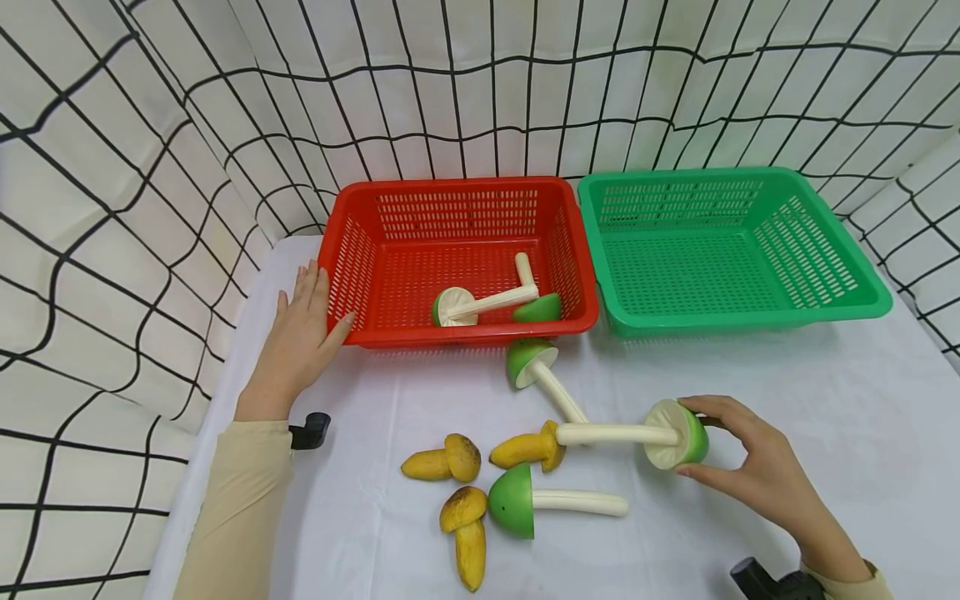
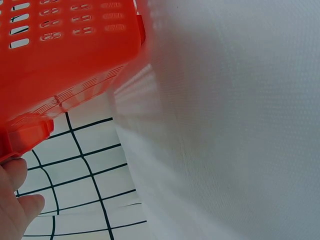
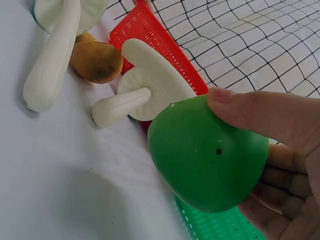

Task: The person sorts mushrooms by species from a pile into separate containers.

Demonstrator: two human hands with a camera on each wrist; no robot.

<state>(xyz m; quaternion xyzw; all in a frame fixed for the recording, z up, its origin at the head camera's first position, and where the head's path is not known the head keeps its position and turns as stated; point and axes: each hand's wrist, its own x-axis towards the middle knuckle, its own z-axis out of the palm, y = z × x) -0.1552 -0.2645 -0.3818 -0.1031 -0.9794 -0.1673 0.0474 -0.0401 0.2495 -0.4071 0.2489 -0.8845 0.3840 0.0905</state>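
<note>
My right hand (image 1: 701,437) grips the green cap of a toy mushroom (image 1: 675,433) with thumb and fingers, its long cream stem pointing left just above the white tablecloth. The right wrist view shows that green cap (image 3: 200,150) close up, the right hand (image 3: 245,160) curled round it. My left hand (image 1: 300,329) lies flat with straight fingers on the cloth, touching the left front corner of the red basket (image 1: 348,275). In the left wrist view the left hand (image 2: 15,200) sits under the red basket's rim (image 2: 65,60).
Two green mushrooms (image 1: 453,307) lie in the red basket. A green basket (image 1: 825,308) stands to its right. On the cloth lie two more green mushrooms (image 1: 532,367) (image 1: 513,500) and three yellow ones (image 1: 442,462) (image 1: 528,450) (image 1: 467,533). A checked curtain (image 1: 112,208) surrounds the table.
</note>
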